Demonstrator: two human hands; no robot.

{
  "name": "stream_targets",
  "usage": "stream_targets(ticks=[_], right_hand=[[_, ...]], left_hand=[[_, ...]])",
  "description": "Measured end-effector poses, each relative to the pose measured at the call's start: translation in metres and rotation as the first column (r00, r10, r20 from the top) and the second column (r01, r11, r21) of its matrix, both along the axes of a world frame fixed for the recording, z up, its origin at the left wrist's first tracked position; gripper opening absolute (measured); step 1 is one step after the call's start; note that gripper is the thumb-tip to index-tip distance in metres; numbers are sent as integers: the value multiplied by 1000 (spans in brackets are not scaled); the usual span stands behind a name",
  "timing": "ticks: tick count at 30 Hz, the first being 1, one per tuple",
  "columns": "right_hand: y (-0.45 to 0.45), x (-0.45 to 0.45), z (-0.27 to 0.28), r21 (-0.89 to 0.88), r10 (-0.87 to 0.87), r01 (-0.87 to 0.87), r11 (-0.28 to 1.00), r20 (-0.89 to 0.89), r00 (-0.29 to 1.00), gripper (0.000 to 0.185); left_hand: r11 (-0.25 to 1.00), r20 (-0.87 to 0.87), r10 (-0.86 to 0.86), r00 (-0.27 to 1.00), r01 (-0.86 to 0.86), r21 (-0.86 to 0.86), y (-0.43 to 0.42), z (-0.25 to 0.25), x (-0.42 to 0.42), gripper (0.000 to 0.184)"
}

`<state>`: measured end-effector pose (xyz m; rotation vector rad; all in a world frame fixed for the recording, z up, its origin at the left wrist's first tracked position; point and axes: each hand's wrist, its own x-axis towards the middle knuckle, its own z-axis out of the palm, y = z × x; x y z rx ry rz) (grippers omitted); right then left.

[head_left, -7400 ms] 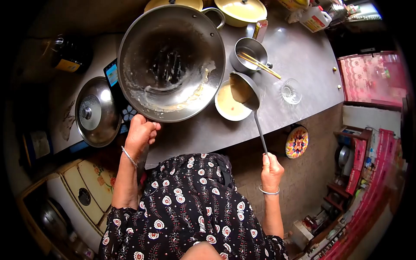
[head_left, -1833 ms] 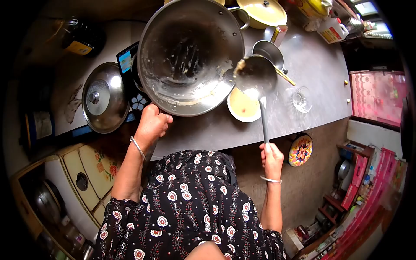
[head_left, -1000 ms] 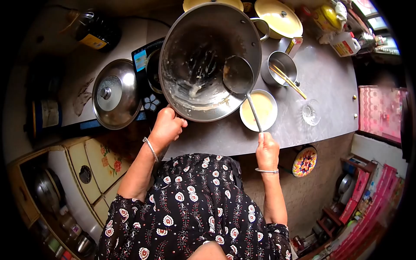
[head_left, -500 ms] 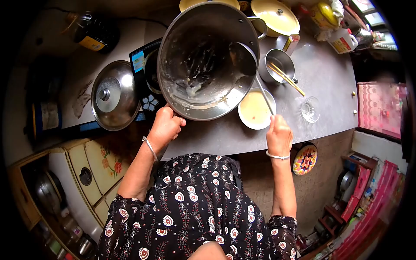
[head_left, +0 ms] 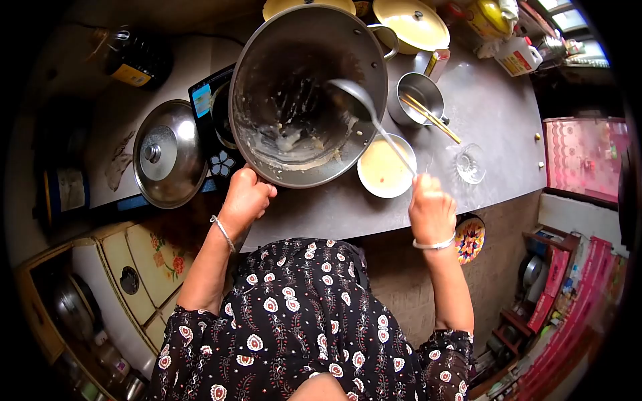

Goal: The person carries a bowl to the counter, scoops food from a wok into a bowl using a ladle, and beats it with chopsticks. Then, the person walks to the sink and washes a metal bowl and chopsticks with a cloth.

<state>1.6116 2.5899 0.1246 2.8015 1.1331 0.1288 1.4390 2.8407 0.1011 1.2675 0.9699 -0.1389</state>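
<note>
A large grey wok [head_left: 277,110] is tilted so that its inside faces me, with pale, wet residue streaked over its lower wall. My left hand [head_left: 247,196] is closed at its near edge, around a handle that the fingers hide. In my right hand [head_left: 432,212] is the end of a metal ladle [head_left: 379,127]. The ladle's bowl reaches inside the wok at its right side; I cannot tell if it touches the wall. Just below the wok's right rim stands a white bowl [head_left: 386,194] of pale yellow liquid, with the ladle handle passing above it.
Left of the wok are a steel lid [head_left: 170,154] and a black cooktop [head_left: 222,164]. To the right stand a metal pot [head_left: 401,110] with chopsticks [head_left: 435,120] and a clear glass dish [head_left: 470,164]. A lidded yellow pot [head_left: 411,23] and a dark bottle [head_left: 140,60] are at the back.
Inside the wok the ladle's bowl has swung left, away from the right wall, and my right hand has turned. The wok is still held tilted. The whole view has shifted slightly.
</note>
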Motion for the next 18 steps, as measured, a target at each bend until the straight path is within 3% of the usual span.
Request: stream_targets(ticks=[1, 4, 8, 9, 12, 16, 18], right_hand=[[3, 8, -4, -27, -6, 9, 1000, 96, 995, 8], [10, 14, -3, -89, -3, 14, 996, 123, 992, 6], [3, -14, 9, -156, 91, -96, 983, -43, 995, 9], [3, -21, 18, -102, 83, -97, 990, -131, 988, 12], [0, -17, 27, -56, 68, -80, 995, -182, 981, 13], [7, 11, 11, -73, -63, 64, 995, 24, 998, 12], [6, 13, 9, -62, -41, 38, 997, -46, 998, 12]], left_hand=[[1000, -1, 3, 1000, -3, -5, 0, 0, 0, 12], [1000, 1, 7, 1000, -7, -14, 2, -1, 1, 18], [1000, -4, 0, 1000, 1, 4, 2, 0, 2, 21], [1000, -4, 2, 1000, -2, 7, 1, 0, 2, 19], [1000, -12, -1, 1000, 1, 6, 1, 3, 1, 14], [1000, -25, -5, 1000, 5, -2, 2, 1, 1, 14], [1000, -14, 6, 1000, -6, 5, 1, 1, 2, 13]])
